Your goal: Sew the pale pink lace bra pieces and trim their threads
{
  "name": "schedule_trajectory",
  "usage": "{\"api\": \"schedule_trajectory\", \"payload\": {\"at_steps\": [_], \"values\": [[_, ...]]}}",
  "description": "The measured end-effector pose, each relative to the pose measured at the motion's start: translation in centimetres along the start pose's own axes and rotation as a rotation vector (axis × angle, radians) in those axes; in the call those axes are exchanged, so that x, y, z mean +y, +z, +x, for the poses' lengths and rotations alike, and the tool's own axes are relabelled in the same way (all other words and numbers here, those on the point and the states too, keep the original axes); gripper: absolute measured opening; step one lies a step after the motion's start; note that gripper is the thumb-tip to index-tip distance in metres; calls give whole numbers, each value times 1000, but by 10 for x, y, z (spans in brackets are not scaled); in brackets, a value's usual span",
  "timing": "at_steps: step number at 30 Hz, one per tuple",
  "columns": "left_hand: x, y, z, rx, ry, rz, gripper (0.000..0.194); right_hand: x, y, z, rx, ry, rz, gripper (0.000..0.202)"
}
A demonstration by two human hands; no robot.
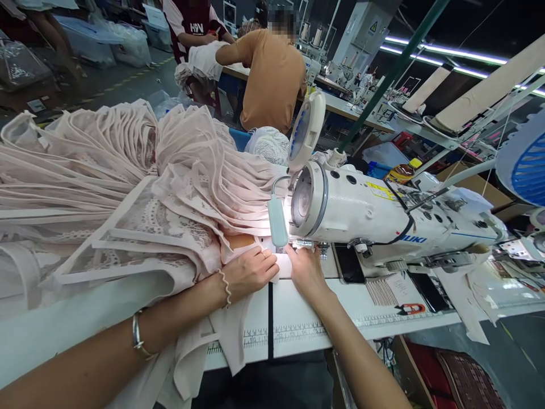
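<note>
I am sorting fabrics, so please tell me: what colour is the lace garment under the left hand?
Pale blush pink: the lace garment under the left hand, seen in the head view.

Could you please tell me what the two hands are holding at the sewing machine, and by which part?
Both hands press the pink fabric flat by its edge near the needle: left hand on top, right hand beside the sewing machine. Neither closes a grip.

Pale pink lace-patterned fabric (140, 193), white sewing machine (383, 213) with blue lettering, white table (298, 318).
</note>
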State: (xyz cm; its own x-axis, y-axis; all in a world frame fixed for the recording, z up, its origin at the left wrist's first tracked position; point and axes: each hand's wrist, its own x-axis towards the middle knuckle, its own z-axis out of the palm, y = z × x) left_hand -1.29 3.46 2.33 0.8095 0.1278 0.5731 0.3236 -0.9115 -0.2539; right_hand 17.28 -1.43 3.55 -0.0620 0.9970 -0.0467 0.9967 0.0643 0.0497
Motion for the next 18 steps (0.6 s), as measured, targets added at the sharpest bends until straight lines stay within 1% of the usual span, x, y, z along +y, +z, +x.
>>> {"api": "schedule_trajectory", "payload": {"at_steps": [4, 9, 14, 18], "values": [[0, 1, -2, -2, -2, -3, 28, -1, 1, 0, 40, -4, 10, 57], [0, 1, -2, -23, 0, 4, 29, 1, 4, 1, 84, -10, 27, 58], [1, 1, -2, -38, -8, -19, 28, 8, 9, 4, 90, -20, 134, 59], [1, 2, -5, -99, -50, -18, 25, 14, 14, 6, 95, -20, 201, 61]]}}
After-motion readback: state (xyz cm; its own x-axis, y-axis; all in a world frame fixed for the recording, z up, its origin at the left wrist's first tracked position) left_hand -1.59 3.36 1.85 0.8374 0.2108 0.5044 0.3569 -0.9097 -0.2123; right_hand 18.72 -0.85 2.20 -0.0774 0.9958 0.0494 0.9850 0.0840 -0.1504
